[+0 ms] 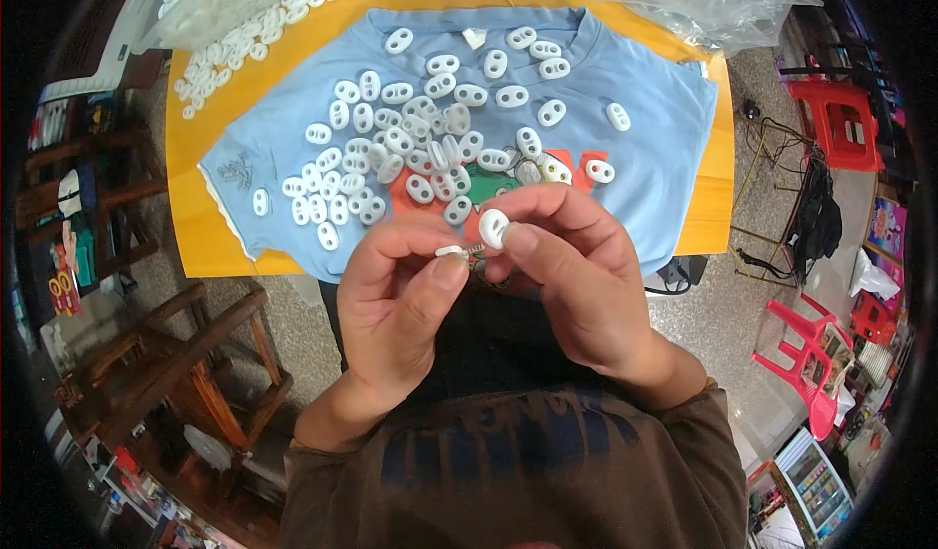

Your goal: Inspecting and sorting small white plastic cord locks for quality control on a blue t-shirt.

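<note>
**Two hands joining small white fastener parts above a table of loose pieces**

Nearest the camera, the person's brown sleeves enter from the lower edge. The left hand [396, 300] is curled, its thumb and forefinger pinched narrowly on a small white piece [449, 251]. The right hand [572, 275] faces it, thumb and forefinger closed on a white oval toggle [492, 228] held just above and to the right of that piece. Between the two parts sits what appears to be a short metal spring [473, 250], though it is too small to identify with certainty. The hands touch or nearly touch at the fingertips, over the near edge of the table.

Beyond the hands lies a light blue T-shirt [645, 139] spread flat on an orange table [195, 217]. Scattered across the shirt is a loose heap of white two-holed toggles [410, 144] (densest at the centre-left, thinning toward the collar). Farther off, more white toggles [230, 56] lie along the table's far left, beside a clear plastic bag [694, 2] at the far right corner.

To the left stands a wooden chair [186, 363]; to the right, red plastic stools [840, 119] on a speckled floor.
</note>
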`<action>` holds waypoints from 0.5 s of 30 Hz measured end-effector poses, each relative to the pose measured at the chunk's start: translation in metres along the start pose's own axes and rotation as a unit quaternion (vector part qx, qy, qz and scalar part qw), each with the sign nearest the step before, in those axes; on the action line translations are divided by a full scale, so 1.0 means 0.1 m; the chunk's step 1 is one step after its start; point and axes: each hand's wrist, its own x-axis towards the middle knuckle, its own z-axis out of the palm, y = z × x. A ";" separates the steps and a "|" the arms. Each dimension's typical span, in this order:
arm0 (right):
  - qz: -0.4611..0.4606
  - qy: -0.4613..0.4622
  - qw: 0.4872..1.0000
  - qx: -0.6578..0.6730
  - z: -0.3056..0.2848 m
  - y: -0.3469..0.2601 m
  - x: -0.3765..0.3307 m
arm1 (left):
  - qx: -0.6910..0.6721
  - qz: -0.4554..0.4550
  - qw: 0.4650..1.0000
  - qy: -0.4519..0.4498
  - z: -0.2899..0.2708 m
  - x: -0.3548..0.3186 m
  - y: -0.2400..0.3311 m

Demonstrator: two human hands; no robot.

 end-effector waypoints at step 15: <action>-0.208 -0.007 0.968 -0.143 -0.01 0.14 -0.01 | -0.050 -0.059 0.997 0.005 0.04 -0.04 0.11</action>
